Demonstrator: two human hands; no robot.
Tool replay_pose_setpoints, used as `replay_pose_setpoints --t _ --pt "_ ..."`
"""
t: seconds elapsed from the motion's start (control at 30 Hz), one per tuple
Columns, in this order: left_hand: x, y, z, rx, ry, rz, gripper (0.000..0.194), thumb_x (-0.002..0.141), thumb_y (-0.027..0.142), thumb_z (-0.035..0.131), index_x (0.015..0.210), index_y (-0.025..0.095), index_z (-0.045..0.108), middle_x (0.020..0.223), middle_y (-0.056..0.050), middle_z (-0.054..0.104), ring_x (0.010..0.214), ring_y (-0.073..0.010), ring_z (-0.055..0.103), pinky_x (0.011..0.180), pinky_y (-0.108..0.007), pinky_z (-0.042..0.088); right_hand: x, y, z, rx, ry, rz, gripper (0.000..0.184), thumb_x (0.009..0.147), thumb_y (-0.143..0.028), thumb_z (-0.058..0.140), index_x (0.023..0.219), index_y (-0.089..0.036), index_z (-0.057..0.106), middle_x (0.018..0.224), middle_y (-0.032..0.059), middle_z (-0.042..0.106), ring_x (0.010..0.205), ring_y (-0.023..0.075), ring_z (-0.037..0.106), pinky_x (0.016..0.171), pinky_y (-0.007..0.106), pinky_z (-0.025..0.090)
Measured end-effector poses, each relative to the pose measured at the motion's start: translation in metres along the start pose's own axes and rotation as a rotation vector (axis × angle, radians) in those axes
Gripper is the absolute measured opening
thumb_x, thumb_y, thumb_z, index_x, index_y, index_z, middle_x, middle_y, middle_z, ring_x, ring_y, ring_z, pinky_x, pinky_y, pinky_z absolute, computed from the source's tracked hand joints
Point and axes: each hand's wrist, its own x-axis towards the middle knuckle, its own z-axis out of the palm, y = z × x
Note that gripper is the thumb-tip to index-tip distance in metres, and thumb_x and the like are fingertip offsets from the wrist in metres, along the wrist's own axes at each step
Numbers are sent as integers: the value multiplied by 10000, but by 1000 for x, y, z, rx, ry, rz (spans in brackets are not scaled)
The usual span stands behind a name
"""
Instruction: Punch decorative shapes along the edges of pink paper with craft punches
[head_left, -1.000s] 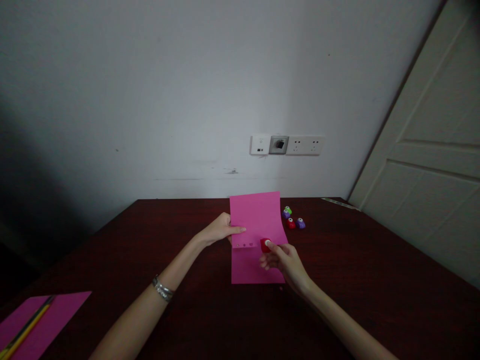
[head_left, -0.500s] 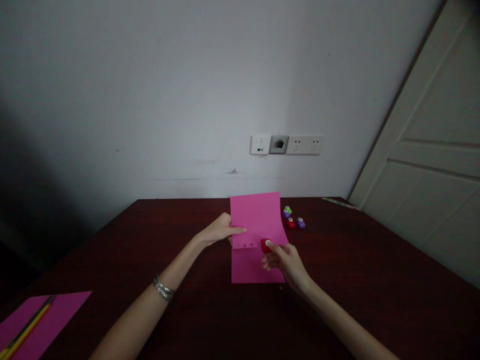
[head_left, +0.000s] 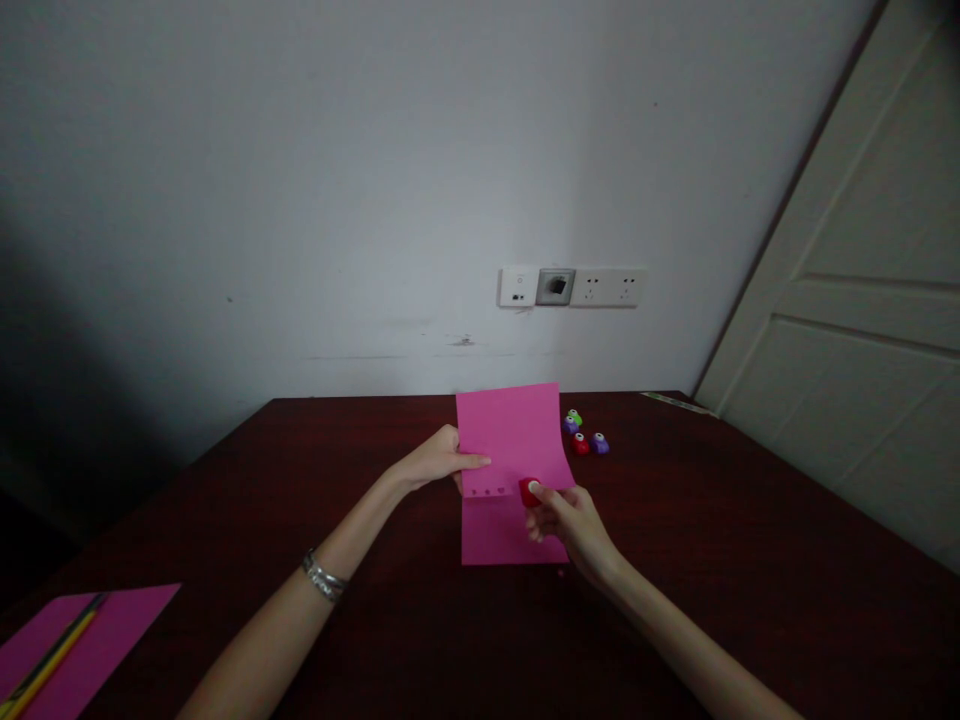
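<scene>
Pink paper [head_left: 510, 425] is at the centre of the frame, above the table [head_left: 337, 440], its upper part bent up and a lower part lying beneath; whether this is one folded sheet or two cannot be told. Three small cut marks [head_left: 487, 492] run along the upper part's lower edge, so the work looks partly done. Right of them, a short bare stretch leads to the red punch [head_left: 524, 492], which hides the edge behind it; how much is left there cannot be told. The left hand [head_left: 439, 460] pinches the paper's left side, thumb in front. The right hand's grip [head_left: 577, 525] is grasping the punch, thumb on its white top. Four more punches [head_left: 580, 445] sit right of centre, beyond the paper. No container shows; at lower left, two pencils [head_left: 56, 660] lie on another pink sheet [head_left: 124, 625].
</scene>
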Motion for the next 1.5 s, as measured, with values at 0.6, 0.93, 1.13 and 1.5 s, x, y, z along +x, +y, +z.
replay_pose_setpoints --t 0.6,0.93,1.13,1.5 --pt "-1 1 0 16 -42 42 344 686 309 658 932 97 545 696 -46 589 547 -112 550 464 -219 450 0 3 1 -51 57 -69 422 689 -441 621 416 -126 557 358 9 512 318 79 442 357 209 332" --pt "0 0 0 4 -43 49 359 683 294 658 961 102 537 709 -43 585 547 -116 553 456 -223 452 0 4 0 -127 52 -119 446 719 -449 586 409 -133 539 350 -4 482 322 74 422 369 209 303" --pt "0 0 1 6 -37 53 377 683 291 661 985 103 535 700 -42 584 571 -117 557 494 -234 472 -2 0 3 -200 75 -147 490 724 -479 563 371 -146 498 320 -19 427 317 70 385 372 211 287" --pt "-3 6 2 -8 -56 41 388 683 302 659 982 106 508 726 -44 572 545 -120 560 445 -233 472 -3 4 1 -214 92 -197 480 735 -458 562 373 -154 477 333 -24 418 333 73 377 382 217 278"
